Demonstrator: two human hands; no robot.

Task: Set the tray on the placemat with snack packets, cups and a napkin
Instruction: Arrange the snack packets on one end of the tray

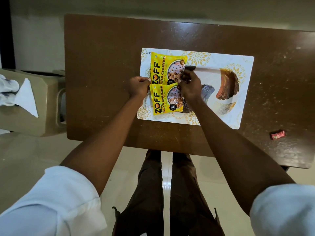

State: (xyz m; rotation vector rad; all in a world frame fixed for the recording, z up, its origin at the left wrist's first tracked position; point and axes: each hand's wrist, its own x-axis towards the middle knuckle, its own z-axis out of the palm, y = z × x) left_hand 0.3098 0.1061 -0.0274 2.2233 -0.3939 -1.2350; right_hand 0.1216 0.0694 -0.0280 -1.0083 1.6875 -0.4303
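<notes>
Two yellow snack packets lie on the left end of the tray: the far packet (166, 66) and the near packet (166, 101), which overlaps its lower edge. The white tray (219, 86), printed with brown and gold fan shapes, rests on the white placemat (245, 63) with gold flowers. My left hand (139, 86) pinches the left edges of the packets where they meet. My right hand (190, 84) pinches their right edges at the same seam. On the stool at the left sit white cups (6, 90) and a folded white napkin (27, 97).
The brown table (102, 65) has its front edge close to my legs. A small red wrapper (277, 134) lies on the table at the right, near the front edge. A beige plastic stool (42, 120) stands against the table's left side.
</notes>
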